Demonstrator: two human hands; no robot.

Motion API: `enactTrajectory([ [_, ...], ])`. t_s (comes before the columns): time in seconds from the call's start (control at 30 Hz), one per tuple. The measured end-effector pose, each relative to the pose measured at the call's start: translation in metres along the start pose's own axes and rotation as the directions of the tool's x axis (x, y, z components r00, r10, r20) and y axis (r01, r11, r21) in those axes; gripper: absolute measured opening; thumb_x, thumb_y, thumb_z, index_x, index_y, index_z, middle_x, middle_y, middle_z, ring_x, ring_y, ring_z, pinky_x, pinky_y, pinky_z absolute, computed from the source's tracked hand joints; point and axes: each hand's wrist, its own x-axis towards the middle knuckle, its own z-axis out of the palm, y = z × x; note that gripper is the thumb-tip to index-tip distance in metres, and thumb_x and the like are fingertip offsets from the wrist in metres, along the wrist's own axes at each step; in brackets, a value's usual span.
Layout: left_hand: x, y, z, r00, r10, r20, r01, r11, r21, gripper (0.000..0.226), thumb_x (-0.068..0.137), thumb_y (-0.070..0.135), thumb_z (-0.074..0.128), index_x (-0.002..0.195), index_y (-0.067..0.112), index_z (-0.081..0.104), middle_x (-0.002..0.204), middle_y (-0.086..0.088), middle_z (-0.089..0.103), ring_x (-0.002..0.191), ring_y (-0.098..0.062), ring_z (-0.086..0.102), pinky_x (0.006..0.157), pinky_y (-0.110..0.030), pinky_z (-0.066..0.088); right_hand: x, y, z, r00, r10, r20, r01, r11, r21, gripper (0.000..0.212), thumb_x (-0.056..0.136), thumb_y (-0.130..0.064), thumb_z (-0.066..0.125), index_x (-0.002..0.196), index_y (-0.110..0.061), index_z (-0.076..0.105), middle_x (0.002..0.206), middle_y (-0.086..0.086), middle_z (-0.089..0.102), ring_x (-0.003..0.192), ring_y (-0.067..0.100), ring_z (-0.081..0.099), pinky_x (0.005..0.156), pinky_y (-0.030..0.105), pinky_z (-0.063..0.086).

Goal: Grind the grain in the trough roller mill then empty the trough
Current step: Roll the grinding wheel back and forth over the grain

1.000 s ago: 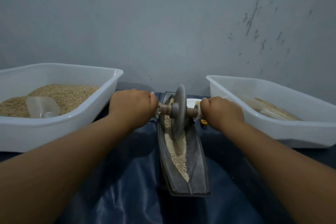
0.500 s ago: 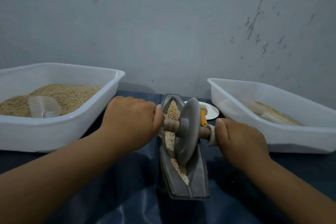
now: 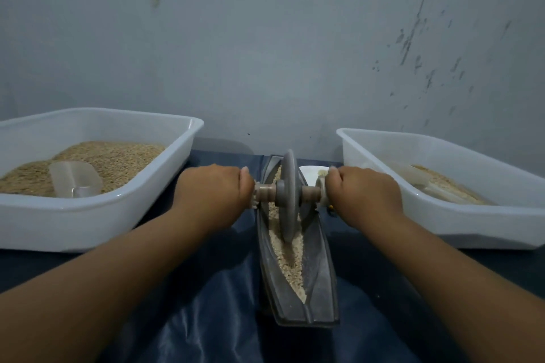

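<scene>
Grain (image 3: 287, 256) lies crushed along the groove of the trough (image 3: 320, 283), which sits lengthwise on the bench between our arms so the roller wheel (image 3: 288, 194) can run away from us and back. We clench our left hand (image 3: 215, 193) and right hand (image 3: 364, 194) around the two ends of the axle, one each side, to keep the wheel upright and pressed down evenly (grinding is unfinished, we judge). A grain tub (image 3: 165, 186) and a second tub (image 3: 383, 174) flank the trough within reach.
</scene>
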Motion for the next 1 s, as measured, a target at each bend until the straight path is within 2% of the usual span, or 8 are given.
enactTrajectory([
  [0.1, -0.016, 0.001, -0.013, 0.997, -0.076, -0.018, 0.074, 0.991, -0.110, 0.071, 0.082, 0.038, -0.015, 0.093, 0.019, 0.053, 0.072, 0.007, 0.047, 0.063, -0.016, 0.051, 0.061, -0.029, 0.048, -0.026, -0.003, -0.017, 0.999, -0.032, -0.023, 0.030, 0.995, -0.100, 0.037, 0.096, -0.031, 0.028, 0.063, -0.021, 0.043, 0.067, 0.003, 0.061, 0.061, 0.029, 0.052, 0.057, 0.034, 0.033],
  [0.2, -0.029, 0.007, -0.024, 0.982, -0.184, -0.034, 0.174, 0.964, -0.203, 0.059, 0.088, 0.047, -0.002, 0.068, 0.026, 0.049, 0.056, 0.006, 0.045, 0.049, -0.013, 0.048, 0.055, -0.033, 0.050, -0.041, 0.001, -0.027, 0.994, -0.027, -0.104, 0.018, 0.997, -0.080, 0.037, 0.096, -0.030, 0.043, 0.061, -0.019, 0.050, 0.054, 0.002, 0.055, 0.051, 0.030, 0.049, 0.052, 0.033, 0.027],
  [0.3, -0.026, 0.008, -0.025, 0.993, -0.078, -0.089, 0.068, 0.992, -0.105, 0.048, 0.097, 0.037, 0.013, 0.072, 0.022, 0.051, 0.056, 0.007, 0.042, 0.046, -0.016, 0.046, 0.051, -0.031, 0.049, -0.039, 0.000, -0.021, 0.999, 0.022, -0.038, -0.023, 1.000, -0.021, 0.043, 0.098, -0.034, 0.031, 0.067, -0.019, 0.057, 0.058, -0.001, 0.050, 0.059, 0.026, 0.053, 0.058, 0.035, 0.040],
  [0.43, -0.003, 0.002, -0.007, 0.997, 0.038, -0.061, -0.035, 0.998, 0.059, 0.036, 0.096, 0.023, 0.012, 0.102, 0.015, 0.047, 0.081, -0.001, 0.050, 0.067, -0.021, 0.051, 0.058, -0.030, 0.040, -0.015, 0.000, -0.001, 0.995, 0.097, -0.007, -0.097, 0.994, 0.042, 0.040, 0.099, -0.032, 0.024, 0.071, -0.021, 0.051, 0.071, 0.003, 0.059, 0.067, 0.026, 0.052, 0.062, 0.033, 0.043],
  [0.67, 0.024, -0.005, 0.010, 0.999, -0.030, -0.028, 0.031, 0.999, 0.036, 0.032, 0.096, 0.018, 0.027, 0.118, 0.009, 0.048, 0.099, -0.007, 0.060, 0.080, -0.028, 0.058, 0.062, -0.033, 0.044, 0.017, -0.006, 0.016, 0.988, 0.152, -0.007, -0.150, 0.982, 0.111, 0.051, 0.100, -0.036, 0.021, 0.062, -0.019, 0.051, 0.064, 0.001, 0.053, 0.061, 0.021, 0.048, 0.063, 0.033, 0.035],
  [0.73, 0.017, -0.003, 0.008, 1.000, -0.019, -0.013, 0.019, 0.999, 0.033, 0.034, 0.097, 0.020, 0.022, 0.117, 0.010, 0.047, 0.095, -0.006, 0.058, 0.076, -0.026, 0.056, 0.060, -0.032, 0.043, 0.008, -0.004, 0.009, 0.991, 0.131, -0.003, -0.130, 0.989, 0.064, 0.045, 0.099, -0.035, 0.022, 0.066, -0.021, 0.048, 0.066, 0.001, 0.052, 0.063, 0.023, 0.046, 0.062, 0.033, 0.035],
  [0.87, -0.003, 0.003, -0.010, 0.998, -0.055, -0.016, 0.054, 0.997, -0.059, 0.074, 0.079, 0.033, -0.020, 0.100, 0.018, 0.049, 0.078, 0.003, 0.042, 0.068, -0.019, 0.046, 0.061, -0.029, 0.036, -0.021, -0.003, -0.006, 1.000, 0.017, -0.021, -0.017, 1.000, -0.023, 0.031, 0.096, -0.031, 0.025, 0.074, -0.021, 0.043, 0.075, 0.002, 0.061, 0.064, 0.026, 0.049, 0.059, 0.033, 0.036],
  [1.0, -0.024, 0.012, -0.027, 0.975, -0.207, -0.075, 0.187, 0.959, -0.213, 0.060, 0.086, 0.048, -0.005, 0.067, 0.024, 0.047, 0.057, 0.007, 0.044, 0.051, -0.011, 0.045, 0.057, -0.031, 0.046, -0.045, 0.004, -0.020, 0.989, -0.040, -0.141, 0.046, 0.998, 0.038, 0.044, 0.096, -0.038, 0.023, 0.064, -0.022, 0.049, 0.057, 0.000, 0.054, 0.053, 0.026, 0.050, 0.054, 0.032, 0.034],
])
